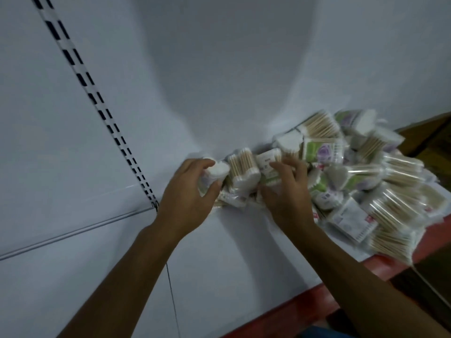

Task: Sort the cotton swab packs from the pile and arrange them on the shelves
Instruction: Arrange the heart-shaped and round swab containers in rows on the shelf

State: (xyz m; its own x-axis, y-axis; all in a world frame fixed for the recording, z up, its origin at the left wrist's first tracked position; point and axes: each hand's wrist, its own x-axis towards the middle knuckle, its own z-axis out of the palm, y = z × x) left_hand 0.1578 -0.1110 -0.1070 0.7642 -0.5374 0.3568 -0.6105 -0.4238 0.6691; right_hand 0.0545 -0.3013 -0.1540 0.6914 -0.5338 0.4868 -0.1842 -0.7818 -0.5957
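A big pile of cotton swab packs [361, 181] lies on the right half of a white shelf [231, 259], against the white back panel. The packs are clear bags of wooden-stick swabs, some with green and purple labels. My left hand [188, 198] grips one pack [214, 172] at the left end of a short row of upright packs. My right hand [285, 191] has its fingers curled over another pack [267, 167] at the pile's left edge. One more upright pack [241, 172] stands between the two hands. The frame is blurred.
The shelf has a red front edge [317, 303]. A slotted upright strip [102, 113] runs diagonally down the back panel at the left. White shelf surface spreads to the left and in front of my hands. Dark floor shows at the far right.
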